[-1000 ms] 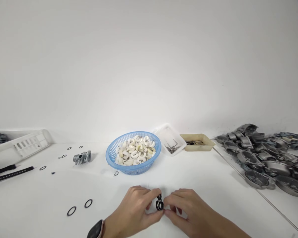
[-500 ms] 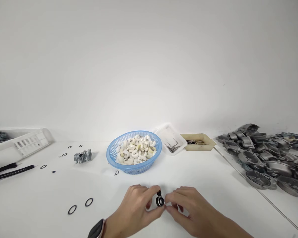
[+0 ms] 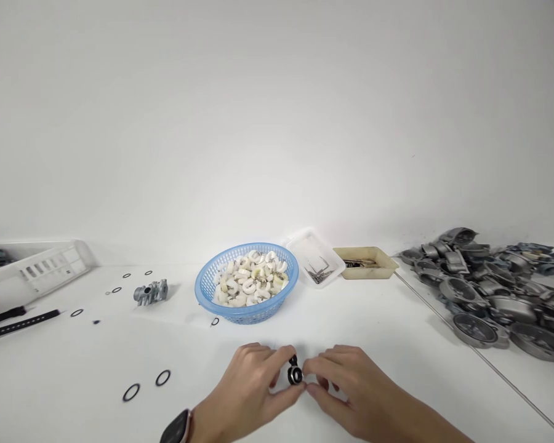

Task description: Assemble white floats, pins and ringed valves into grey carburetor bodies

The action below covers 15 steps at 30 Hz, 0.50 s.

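Together, both hands (image 3: pixel 300 387) pinch what looks like a small black ring part (image 3: pixel 295 374).

Two hands: left hand (image 3: pixel 252 384), right hand (image 3: pixel 346 384). One small black-and-metal part (image 3: pixel 295 374) pinched between them. One blue basket (image 3: pixel 205 289), white curved pieces inside too many to count. One clear tray (image 3: pixel 305 246), one beige tray (image 3: pixel 388 267), one white crate (image 3: pixel 50 264). One grey casting (image 3: pixel 151 291) alone; heap of grey housings (image 3: pixel 493 292), uncountable. Two large black O-rings (image 3: pixel 163 378) near hands; about six smaller rings (image 3: pixel 77 312) farther left. One wristwatch (image 3: pixel 178 426).
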### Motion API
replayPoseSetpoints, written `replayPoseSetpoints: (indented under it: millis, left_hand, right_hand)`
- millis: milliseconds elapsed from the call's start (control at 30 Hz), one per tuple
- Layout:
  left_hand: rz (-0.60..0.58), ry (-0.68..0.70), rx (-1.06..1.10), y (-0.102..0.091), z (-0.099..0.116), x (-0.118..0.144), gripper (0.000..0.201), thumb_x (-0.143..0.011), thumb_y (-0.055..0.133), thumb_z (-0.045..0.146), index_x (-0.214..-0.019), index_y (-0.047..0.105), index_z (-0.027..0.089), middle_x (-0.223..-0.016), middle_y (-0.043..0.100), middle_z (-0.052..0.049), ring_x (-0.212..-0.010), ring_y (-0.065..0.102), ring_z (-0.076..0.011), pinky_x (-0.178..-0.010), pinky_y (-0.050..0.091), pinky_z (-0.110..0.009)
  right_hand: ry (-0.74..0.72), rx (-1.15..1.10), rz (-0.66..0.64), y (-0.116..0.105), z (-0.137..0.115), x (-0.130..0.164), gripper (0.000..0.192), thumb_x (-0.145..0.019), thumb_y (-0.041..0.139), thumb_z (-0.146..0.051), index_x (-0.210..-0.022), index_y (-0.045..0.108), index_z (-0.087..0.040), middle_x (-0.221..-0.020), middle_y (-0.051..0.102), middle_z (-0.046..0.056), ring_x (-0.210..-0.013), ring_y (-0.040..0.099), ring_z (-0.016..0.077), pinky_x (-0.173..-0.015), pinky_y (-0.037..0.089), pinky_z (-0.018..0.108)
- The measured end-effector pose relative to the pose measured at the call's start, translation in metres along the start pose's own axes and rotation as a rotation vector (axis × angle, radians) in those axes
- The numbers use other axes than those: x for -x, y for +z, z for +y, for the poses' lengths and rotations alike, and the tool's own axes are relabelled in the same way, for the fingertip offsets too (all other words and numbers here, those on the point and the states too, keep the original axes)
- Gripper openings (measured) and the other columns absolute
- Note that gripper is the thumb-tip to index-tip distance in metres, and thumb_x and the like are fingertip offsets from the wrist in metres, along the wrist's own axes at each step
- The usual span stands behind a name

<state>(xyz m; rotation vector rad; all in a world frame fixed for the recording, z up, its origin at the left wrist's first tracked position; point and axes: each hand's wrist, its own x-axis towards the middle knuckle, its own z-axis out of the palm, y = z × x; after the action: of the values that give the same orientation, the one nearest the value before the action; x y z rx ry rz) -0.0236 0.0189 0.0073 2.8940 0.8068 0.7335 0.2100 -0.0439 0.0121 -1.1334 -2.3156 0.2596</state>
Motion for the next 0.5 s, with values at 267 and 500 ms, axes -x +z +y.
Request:
replayPoseSetpoints:
  millis: [267,500]
  left_hand:
    - [0.006,-0.015,-0.022,-0.0021,0.0001,-0.0005,0.024,-0.101,0.064,0.041,-0.115,0.059,0.022,-0.062,0.063,0.005,-0.054,0.063,-0.0177,-0.057,0.041,-0.029]
    - [-0.009,0.046,-0.045,-0.0027,-0.0002,-0.0001,0.025,-0.099,0.065,0.038,-0.117,0.059,0.022,-0.064,0.066,0.004,-0.055,0.063,-0.0191,-0.057,0.040,-0.030]
  right_hand:
    - [0.014,0.028,-0.029,0.0025,0.0017,0.0009,0.014,-0.102,0.049,-0.022,-0.103,0.063,-0.023,-0.080,0.068,-0.001,-0.070,0.063,0.0175,-0.071,0.043,0.030]
    - [0.023,0.012,-0.048,0.0016,0.0011,-0.0003,0.010,-0.100,0.053,-0.020,-0.100,0.063,-0.023,-0.079,0.068,-0.002,-0.071,0.065,0.0169,-0.073,0.043,0.029]
